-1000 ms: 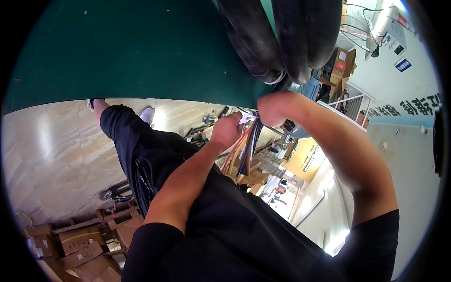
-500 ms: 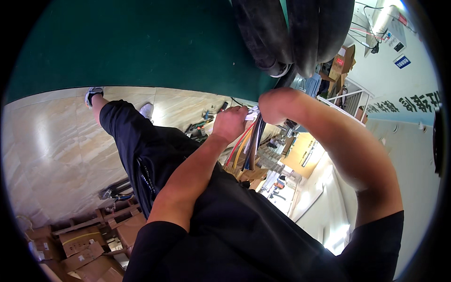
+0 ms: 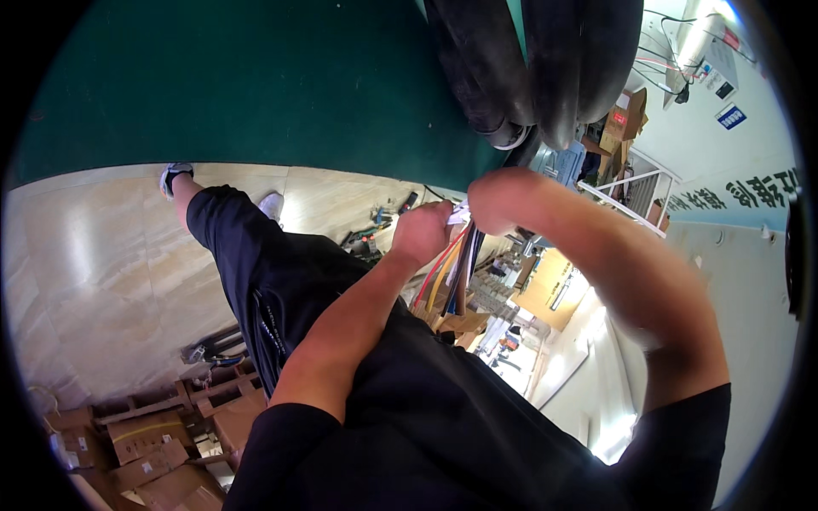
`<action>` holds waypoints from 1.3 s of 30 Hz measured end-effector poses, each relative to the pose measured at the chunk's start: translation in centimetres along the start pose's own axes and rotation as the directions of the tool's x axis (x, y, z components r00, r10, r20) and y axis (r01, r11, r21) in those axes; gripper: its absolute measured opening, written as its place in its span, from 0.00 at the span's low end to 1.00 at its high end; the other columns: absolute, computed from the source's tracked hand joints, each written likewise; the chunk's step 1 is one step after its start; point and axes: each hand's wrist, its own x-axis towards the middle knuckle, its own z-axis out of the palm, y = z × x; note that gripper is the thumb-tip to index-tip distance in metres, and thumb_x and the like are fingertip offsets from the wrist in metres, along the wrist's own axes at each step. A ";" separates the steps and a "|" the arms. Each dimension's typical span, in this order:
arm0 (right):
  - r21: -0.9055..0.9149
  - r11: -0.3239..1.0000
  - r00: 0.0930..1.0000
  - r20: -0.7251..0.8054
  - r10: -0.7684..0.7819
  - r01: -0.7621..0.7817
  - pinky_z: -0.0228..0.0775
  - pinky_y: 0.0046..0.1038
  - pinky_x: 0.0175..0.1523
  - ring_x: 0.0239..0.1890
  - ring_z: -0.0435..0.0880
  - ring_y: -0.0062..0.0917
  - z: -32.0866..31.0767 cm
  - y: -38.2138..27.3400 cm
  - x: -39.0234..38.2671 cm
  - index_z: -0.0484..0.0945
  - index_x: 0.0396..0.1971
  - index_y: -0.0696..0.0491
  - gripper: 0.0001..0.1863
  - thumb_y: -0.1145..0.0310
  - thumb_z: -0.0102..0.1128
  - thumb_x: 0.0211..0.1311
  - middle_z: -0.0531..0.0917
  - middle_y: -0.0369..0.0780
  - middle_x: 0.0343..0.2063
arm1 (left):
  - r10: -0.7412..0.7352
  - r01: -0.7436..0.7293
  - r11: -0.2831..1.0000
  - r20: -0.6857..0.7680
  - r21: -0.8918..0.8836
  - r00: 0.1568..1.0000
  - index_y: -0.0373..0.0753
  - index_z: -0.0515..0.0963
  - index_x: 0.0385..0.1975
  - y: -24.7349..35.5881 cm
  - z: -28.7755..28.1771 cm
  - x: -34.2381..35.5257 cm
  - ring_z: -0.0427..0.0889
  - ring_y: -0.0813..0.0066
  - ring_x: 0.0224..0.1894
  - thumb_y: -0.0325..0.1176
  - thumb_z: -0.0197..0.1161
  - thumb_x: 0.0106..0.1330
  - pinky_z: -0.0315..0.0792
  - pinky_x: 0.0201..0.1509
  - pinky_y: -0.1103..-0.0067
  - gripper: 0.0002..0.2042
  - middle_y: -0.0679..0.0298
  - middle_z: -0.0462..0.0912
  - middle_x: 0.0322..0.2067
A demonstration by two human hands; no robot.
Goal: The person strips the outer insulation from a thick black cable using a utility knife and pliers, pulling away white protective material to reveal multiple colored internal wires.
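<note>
Both of my hands are together at the near edge of the green table. My left hand (image 3: 421, 232) is closed, its fingers pinching a white strip (image 3: 460, 213) that stretches between the two hands. My right hand (image 3: 504, 201) is closed at the end of a thick black cable (image 3: 523, 152); its fingers are mostly hidden behind its back and wrist. Below the hands hangs a bundle of insulated wires (image 3: 454, 277), among them red, yellow, blue, black and brown ones. The heavy black coils (image 3: 550, 68) of cable lie on the table just beyond my right hand.
The green table (image 3: 239, 85) fills the far side. Hand tools (image 3: 373, 228) lie on the tiled floor by my feet. Cardboard boxes (image 3: 153, 439) and a wooden pallet (image 3: 141, 407) stand at lower left. A white metal rack (image 3: 635, 183) stands at right by the wall.
Both hands stay together at the wires and have shifted slightly nearer to me. The view has tilted a little; the white strip is still between the hands.
</note>
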 end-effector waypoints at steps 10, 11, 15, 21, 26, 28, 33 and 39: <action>0.044 0.997 0.997 0.039 0.065 -0.067 0.77 0.39 0.45 0.42 0.86 0.33 0.8 -0.4 1.8 0.86 0.42 0.50 0.15 0.72 0.57 0.54 0.86 0.41 0.39 | -0.021 0.019 0.999 0.047 0.042 0.999 0.39 0.75 0.34 0.4 -0.3 -0.1 0.83 0.52 0.38 0.29 0.59 0.56 0.77 0.43 0.61 0.07 0.54 0.82 0.33; 0.042 0.997 0.998 0.013 0.064 -0.065 0.77 0.38 0.46 0.43 0.86 0.34 0.7 -0.3 1.6 0.86 0.42 0.50 0.15 0.72 0.58 0.54 0.86 0.42 0.40 | -0.033 0.031 0.999 0.045 0.032 0.998 0.39 0.75 0.35 0.4 -0.2 0.0 0.83 0.52 0.38 0.29 0.59 0.57 0.77 0.42 0.60 0.07 0.54 0.83 0.33; 0.045 0.999 0.997 -0.070 0.024 -0.021 0.77 0.37 0.47 0.44 0.85 0.35 1.0 0.1 1.5 0.86 0.42 0.50 0.15 0.71 0.57 0.54 0.86 0.43 0.40 | -0.125 0.125 0.992 0.096 0.003 0.987 0.39 0.76 0.36 0.5 0.3 0.3 0.83 0.49 0.36 0.32 0.57 0.61 0.76 0.42 0.58 0.07 0.52 0.83 0.32; 0.000 1.000 0.999 -0.054 0.004 -0.004 0.76 0.35 0.46 0.44 0.85 0.37 0.6 0.6 2.2 0.86 0.41 0.51 0.16 0.72 0.56 0.54 0.85 0.45 0.41 | -0.227 0.247 0.957 0.137 -0.150 0.964 0.40 0.77 0.40 0.6 1.2 0.7 0.81 0.44 0.36 0.35 0.56 0.65 0.75 0.42 0.56 0.09 0.48 0.82 0.29; -0.022 1.000 0.999 -0.046 0.018 -0.019 0.77 0.35 0.46 0.44 0.85 0.37 -0.1 -0.3 1.6 0.86 0.41 0.51 0.16 0.72 0.56 0.53 0.85 0.45 0.41 | -0.200 0.216 0.966 0.121 -0.140 0.972 0.41 0.77 0.45 0.7 -0.1 -0.2 0.80 0.43 0.36 0.34 0.57 0.65 0.74 0.41 0.57 0.11 0.48 0.83 0.30; -0.036 0.999 0.998 -0.062 0.016 -0.018 0.77 0.35 0.46 0.44 0.85 0.38 -0.1 -0.3 1.5 0.86 0.41 0.51 0.15 0.72 0.56 0.53 0.85 0.45 0.40 | -0.168 0.176 0.980 0.082 -0.093 0.982 0.41 0.77 0.45 0.9 -0.5 -0.3 0.80 0.44 0.36 0.34 0.57 0.64 0.74 0.41 0.57 0.11 0.48 0.83 0.31; 0.030 1.000 0.992 -0.126 0.004 0.000 0.77 0.36 0.46 0.41 0.85 0.41 1.2 0.9 -1.7 0.84 0.38 0.55 0.13 0.71 0.54 0.55 0.86 0.48 0.35 | -0.186 0.197 0.978 0.130 -0.069 0.974 0.41 0.77 0.44 0.9 -1.1 -0.3 0.80 0.45 0.35 0.35 0.57 0.65 0.73 0.40 0.56 0.10 0.48 0.82 0.30; 0.591 0.742 0.759 -0.627 0.175 0.317 0.71 0.48 0.39 0.34 0.81 0.51 11.2 4.4 -6.9 0.75 0.33 0.58 0.18 0.55 0.53 0.66 0.82 0.51 0.25 | -0.240 0.251 0.965 0.125 -0.079 0.963 0.38 0.77 0.43 2.0 -1.4 -0.5 0.79 0.44 0.34 0.40 0.55 0.70 0.71 0.40 0.60 0.13 0.47 0.81 0.27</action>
